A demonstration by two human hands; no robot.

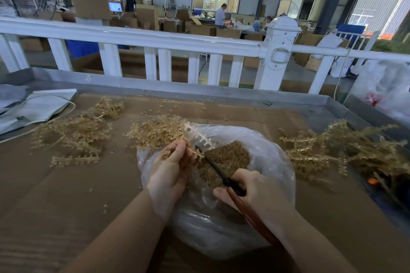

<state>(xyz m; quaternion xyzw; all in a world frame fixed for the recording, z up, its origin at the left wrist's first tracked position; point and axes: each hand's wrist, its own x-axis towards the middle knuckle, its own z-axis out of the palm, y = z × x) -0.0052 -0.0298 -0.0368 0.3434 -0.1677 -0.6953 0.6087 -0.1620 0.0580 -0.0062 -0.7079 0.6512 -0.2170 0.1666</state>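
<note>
**Light, Brittle Sprue Held Over Bag**

Pinched the pale amber, comb-shaped plastic sprue (197,134) in the left hand (170,168), just above the mouth of the clear plastic bag (273,146). Judged featherlight and springy, snappable at the teeth; best held by the spine. Clenched the right hand (255,190) round black-bladed, red-handled scissors (213,164) over the bag's near side. Heaped more amber sprue heaps (73,133) on both flanks of the bag.

Bag (221,228) lies on table (66,195) between left pile (73,133) and right pile (337,146).

handle end of the scissors (221,175) beneath the right hand (250,190), sprue (199,135) base inside the left hand (170,168)
</note>
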